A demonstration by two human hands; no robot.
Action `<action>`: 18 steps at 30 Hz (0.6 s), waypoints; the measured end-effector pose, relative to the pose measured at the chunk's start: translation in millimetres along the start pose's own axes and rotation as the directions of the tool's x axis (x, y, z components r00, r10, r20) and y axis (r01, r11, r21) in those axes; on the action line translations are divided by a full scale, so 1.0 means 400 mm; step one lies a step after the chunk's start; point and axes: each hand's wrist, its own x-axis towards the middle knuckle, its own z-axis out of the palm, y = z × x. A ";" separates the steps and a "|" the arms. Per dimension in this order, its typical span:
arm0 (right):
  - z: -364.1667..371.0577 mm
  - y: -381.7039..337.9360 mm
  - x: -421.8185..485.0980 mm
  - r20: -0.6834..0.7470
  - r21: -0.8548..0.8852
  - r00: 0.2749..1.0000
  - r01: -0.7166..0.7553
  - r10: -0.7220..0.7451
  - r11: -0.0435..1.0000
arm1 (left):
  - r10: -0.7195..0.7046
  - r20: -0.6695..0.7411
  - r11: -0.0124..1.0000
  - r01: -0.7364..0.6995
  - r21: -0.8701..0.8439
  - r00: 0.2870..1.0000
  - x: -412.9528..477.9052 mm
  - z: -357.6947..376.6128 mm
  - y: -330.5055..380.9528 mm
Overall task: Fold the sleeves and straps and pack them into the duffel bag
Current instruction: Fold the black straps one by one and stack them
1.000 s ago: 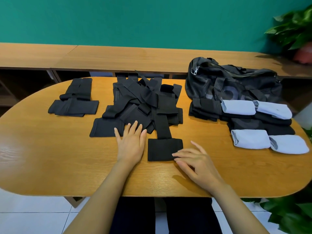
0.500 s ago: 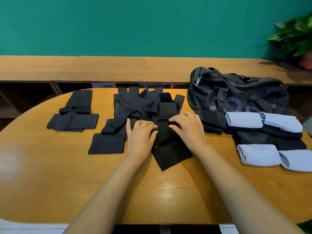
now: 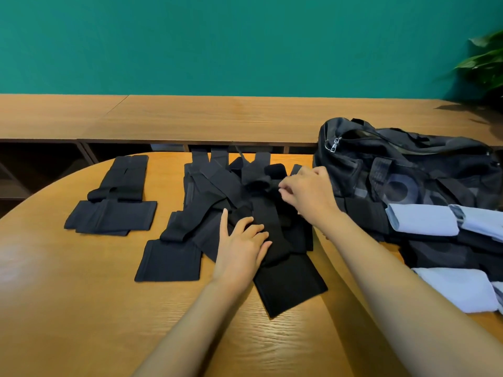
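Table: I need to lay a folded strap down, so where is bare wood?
Bare table at the near left corner, in front of the folded black set and left of the strap pile; also the near edge between the forearms. Crowded: that pile and the right side, filled by duffel bag and light blue sleeves.

Strap pile (image 3: 239, 202) mid-table (image 3: 68, 308), folded straps (image 3: 114, 210) left, duffel bag (image 3: 402, 170) right.

No text, label, brand or number can be read anywhere. The bag (image 3: 424, 159), far right on the surface (image 3: 81, 295), carries large pale grey shapes (image 3: 398, 189) on its near side, rounded like rings, but folds break them up and no letter is legible.
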 end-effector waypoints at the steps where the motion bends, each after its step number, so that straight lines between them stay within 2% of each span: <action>1: -0.012 0.007 0.019 -0.012 0.021 0.999 -0.050 0.050 0.999 | 0.006 -0.016 1.000 -0.006 -0.003 1.000 -0.003 0.001 0.000; 7: -0.077 0.034 0.128 -0.116 0.054 0.956 -0.265 0.270 0.963 | 0.004 -0.043 1.000 -0.004 -0.010 0.999 -0.012 0.002 -0.003; 10: -0.079 0.012 0.134 -0.194 0.093 0.943 -0.259 0.272 0.962 | 0.016 -0.035 1.000 -0.016 -0.006 0.999 -0.019 -0.001 0.000; 11: -0.069 -0.005 0.125 -0.137 0.112 0.965 -0.209 0.224 0.971 | 0.014 -0.037 1.000 -0.015 -0.005 0.999 -0.023 -0.002 0.000; 13: -0.037 -0.045 0.092 0.133 0.137 0.989 -0.076 0.058 0.988 | 0.008 -0.023 1.000 -0.008 -0.012 1.000 -0.031 -0.004 0.001; 15: -0.001 -0.070 0.048 0.373 0.187 0.927 -0.021 -0.051 0.982 | 0.015 0.005 1.000 -0.015 -0.020 1.000 -0.037 -0.010 -0.001; 16: 0.012 -0.071 0.028 0.398 0.242 0.915 -0.032 -0.069 0.970 | 0.023 0.015 1.000 -0.023 -0.020 1.000 -0.040 -0.014 -0.002; 18: 0.020 -0.060 -0.013 0.290 0.318 0.956 -0.063 -0.034 0.946 | 0.022 -0.013 1.000 -0.022 -0.012 1.000 -0.053 -0.022 -0.004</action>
